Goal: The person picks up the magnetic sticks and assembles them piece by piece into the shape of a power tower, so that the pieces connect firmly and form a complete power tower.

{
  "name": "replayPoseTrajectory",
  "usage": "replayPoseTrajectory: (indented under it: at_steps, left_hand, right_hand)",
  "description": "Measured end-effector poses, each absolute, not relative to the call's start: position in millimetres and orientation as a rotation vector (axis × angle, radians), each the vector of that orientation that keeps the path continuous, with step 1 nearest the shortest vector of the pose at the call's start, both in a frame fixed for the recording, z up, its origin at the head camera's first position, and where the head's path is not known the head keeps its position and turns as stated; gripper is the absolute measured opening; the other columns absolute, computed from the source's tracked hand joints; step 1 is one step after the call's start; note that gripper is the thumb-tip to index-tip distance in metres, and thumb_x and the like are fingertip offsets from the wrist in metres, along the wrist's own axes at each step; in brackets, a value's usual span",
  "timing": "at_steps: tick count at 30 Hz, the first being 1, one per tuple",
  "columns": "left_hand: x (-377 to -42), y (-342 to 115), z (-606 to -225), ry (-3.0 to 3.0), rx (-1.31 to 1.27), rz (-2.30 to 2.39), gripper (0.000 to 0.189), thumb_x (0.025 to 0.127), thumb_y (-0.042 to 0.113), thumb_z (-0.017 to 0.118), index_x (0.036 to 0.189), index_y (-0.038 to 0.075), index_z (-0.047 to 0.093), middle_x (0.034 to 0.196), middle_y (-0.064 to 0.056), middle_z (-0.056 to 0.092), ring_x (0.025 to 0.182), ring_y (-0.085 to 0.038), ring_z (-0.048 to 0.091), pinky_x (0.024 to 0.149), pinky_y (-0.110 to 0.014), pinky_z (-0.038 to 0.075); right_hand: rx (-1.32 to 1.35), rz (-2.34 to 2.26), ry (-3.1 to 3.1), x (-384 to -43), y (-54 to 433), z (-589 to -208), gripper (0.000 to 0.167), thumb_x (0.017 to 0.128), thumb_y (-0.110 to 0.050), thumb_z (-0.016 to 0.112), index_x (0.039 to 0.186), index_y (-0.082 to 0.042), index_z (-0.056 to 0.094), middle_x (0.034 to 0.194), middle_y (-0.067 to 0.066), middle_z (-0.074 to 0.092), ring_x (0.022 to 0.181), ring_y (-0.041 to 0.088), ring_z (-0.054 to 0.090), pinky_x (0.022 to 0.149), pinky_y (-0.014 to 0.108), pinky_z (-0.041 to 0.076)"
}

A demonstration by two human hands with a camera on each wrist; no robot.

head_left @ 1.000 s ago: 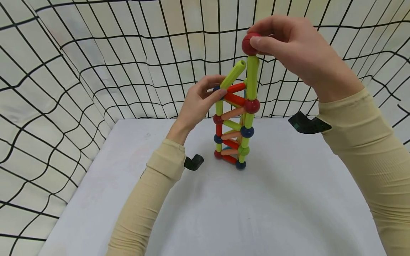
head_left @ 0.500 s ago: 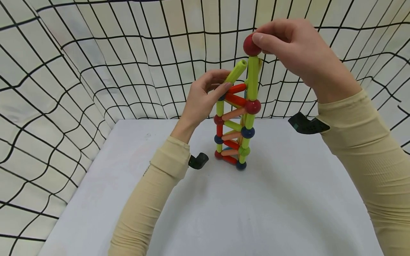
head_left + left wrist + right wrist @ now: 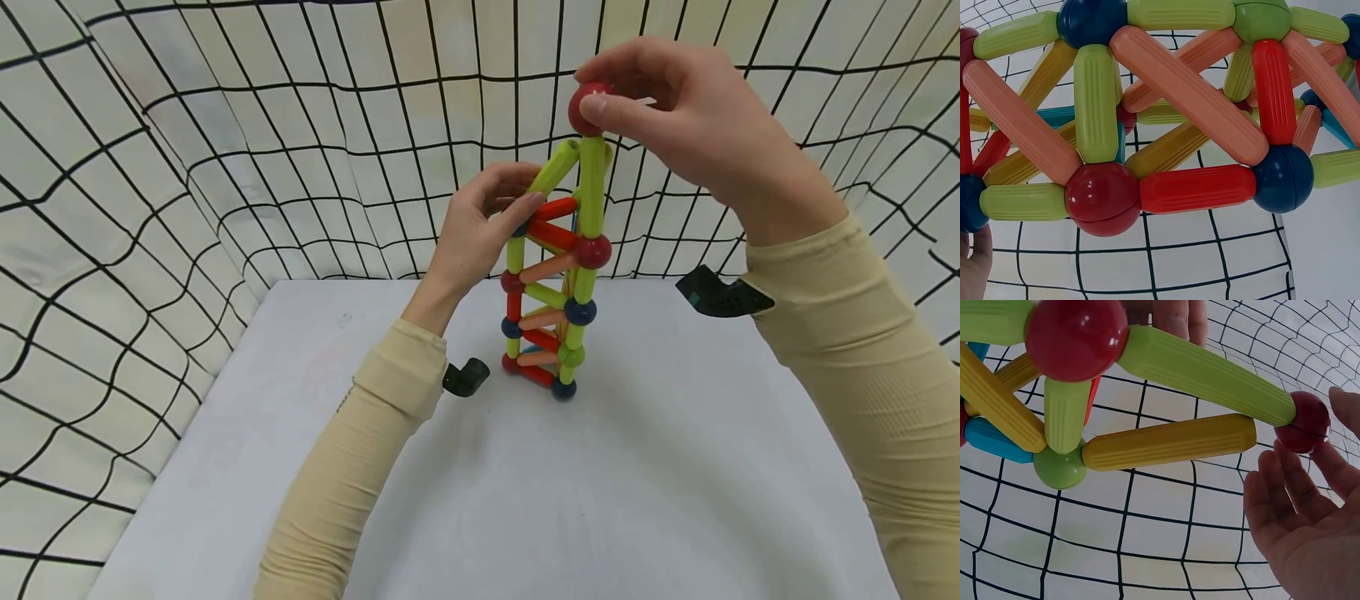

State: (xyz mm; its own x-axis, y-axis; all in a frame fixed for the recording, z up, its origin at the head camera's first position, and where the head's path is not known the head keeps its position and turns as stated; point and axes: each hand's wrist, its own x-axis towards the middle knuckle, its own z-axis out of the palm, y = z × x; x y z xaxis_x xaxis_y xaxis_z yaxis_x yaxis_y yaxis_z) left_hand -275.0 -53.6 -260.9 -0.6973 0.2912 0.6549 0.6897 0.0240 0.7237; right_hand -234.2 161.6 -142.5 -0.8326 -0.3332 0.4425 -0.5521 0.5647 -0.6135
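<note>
A tall tower (image 3: 550, 316) of coloured building rods and balls stands upright on the white table. At its top, my right hand (image 3: 682, 117) pinches a red ball (image 3: 1302, 422) between thumb and fingers. This ball sits on the end of a long lime rod (image 3: 1210, 375) rising from a lower red ball (image 3: 592, 251). My left hand (image 3: 476, 225) grips the upper left corner, its thumb at the base of a slanted lime rod (image 3: 556, 168). The dark blue ball (image 3: 969, 203) there is partly hidden by the fingers. A yellow rod (image 3: 1169, 442) slants from a green ball, its free end near the lime rod.
Black-lined netting over a pale backing (image 3: 360, 150) rises behind and left of the white table (image 3: 525, 500). Dark wrist-camera mounts (image 3: 723, 292) stick out from both beige sleeves (image 3: 847, 358), the left one close to the tower.
My left hand has shifted slightly up and right, its thumb going from the blue ball to the slanted rod's base. My right fingers have adjusted on the top red ball, still holding it.
</note>
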Motion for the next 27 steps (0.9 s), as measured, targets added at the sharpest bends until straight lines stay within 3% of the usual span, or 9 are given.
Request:
replayPoseTrajectory:
  at_steps: [4, 15, 27]
  left_hand:
    - [-275, -52, -261, -1.983, -1.002, -1.722, 0.031, 0.096, 0.009, 0.062, 0.125, 0.000, 0.059, 0.114, -0.010, 0.063, 0.106, -0.016, 0.060, 0.096, -0.030, 0.047]
    - [-276, -49, -260, -1.956, -1.003, -1.718, 0.030, 0.097, 0.010, 0.061, 0.125, -0.001, 0.059, 0.117, -0.010, 0.063, 0.106, -0.016, 0.060, 0.097, -0.031, 0.047]
    - [-276, -46, -261, -1.929, -0.937, -1.825, 0.030, 0.097, 0.010, 0.061, 0.125, 0.001, 0.060, 0.118, -0.009, 0.062, 0.106, -0.018, 0.061, 0.093, -0.033, 0.051]
  right_hand:
    - [0.762, 1.102, -2.498, -236, 164, -146, 0.036, 0.097, -0.026, 0.061, 0.132, -0.016, 0.060, 0.120, 0.005, 0.062, 0.108, 0.018, 0.059, 0.099, 0.025, 0.046]
    - [0.690, 1.166, -2.547, -235, 165, -143, 0.037, 0.100, -0.033, 0.055, 0.131, -0.015, 0.061, 0.121, 0.004, 0.063, 0.113, 0.018, 0.054, 0.108, 0.031, 0.037]
    - [0.645, 1.120, -2.685, -244, 153, -138, 0.043, 0.100, -0.040, 0.052, 0.133, -0.014, 0.059, 0.122, 0.004, 0.062, 0.113, 0.017, 0.047, 0.101, 0.039, 0.035]
